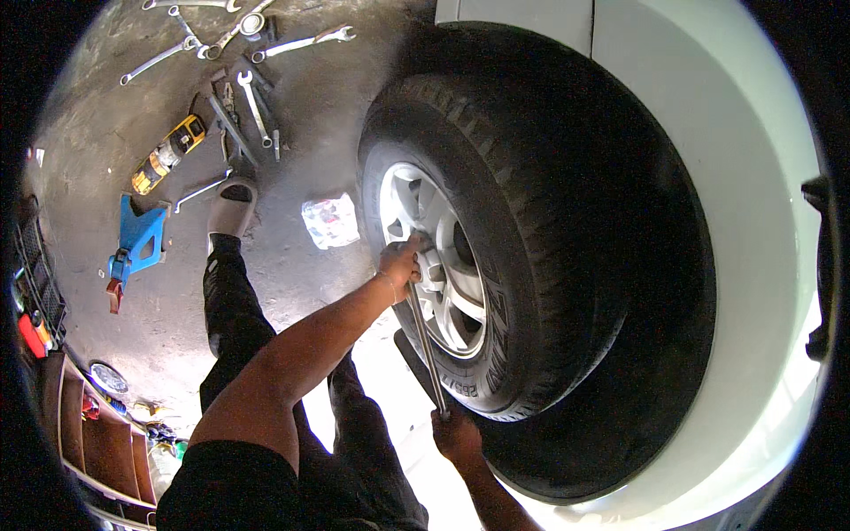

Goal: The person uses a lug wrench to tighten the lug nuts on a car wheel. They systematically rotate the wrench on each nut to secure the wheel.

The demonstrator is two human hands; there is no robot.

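Observation:
A silver alloy wheel [460,281] with a black tyre [513,257] sits in the wheel arch of a pale vehicle [753,177]. A long metal wrench bar [427,345] runs slantwise across the wheel's lower left side. My left hand [400,265] is closed around its upper end, beside the wheel hub. Lower down, my right hand [456,435] grips the bar's other end, near the bottom of the tyre. Whatever the bar's head fits onto is hidden behind my left hand.
Several wrenches [305,44] lie on the concrete floor at the upper left. Near them are a yellow power tool [168,155] and a blue metal stand [142,234]. A crumpled white packet [330,221] lies beside the tyre. A brown shelf unit [97,442] stands at the lower left.

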